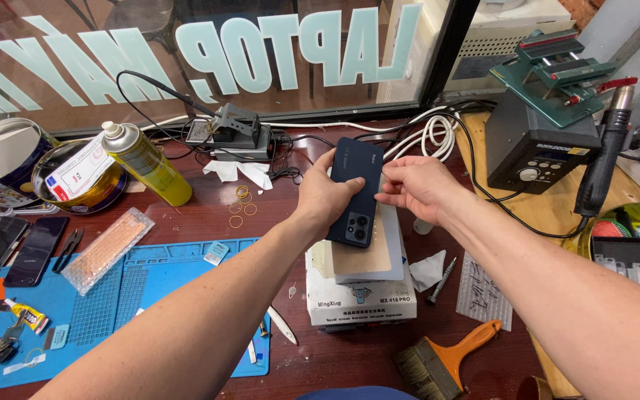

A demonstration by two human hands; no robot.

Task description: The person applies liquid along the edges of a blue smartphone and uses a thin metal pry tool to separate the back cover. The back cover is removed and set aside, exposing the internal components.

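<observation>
Now: hands (368, 194) hold phone (356, 191) | white box (361, 296) below | brush (446, 363) near

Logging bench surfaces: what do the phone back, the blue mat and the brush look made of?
Phone, held by left hand and right hand: dark matte back, plastic or frosted glass; no glare, can't tell which. Blue mat: likely silicone, soft dull finish with moulded grid compartments. Brush: glossy orange handle, probably plastic; dark bristles, fibre unclear.

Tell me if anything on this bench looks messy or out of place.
Nothing looks damaged or spilled. Both hands, left and right, hold a dark phone. The only litter: crumpled tissues, loose rubber bands, and a brush lying askew near the table edge.
</observation>
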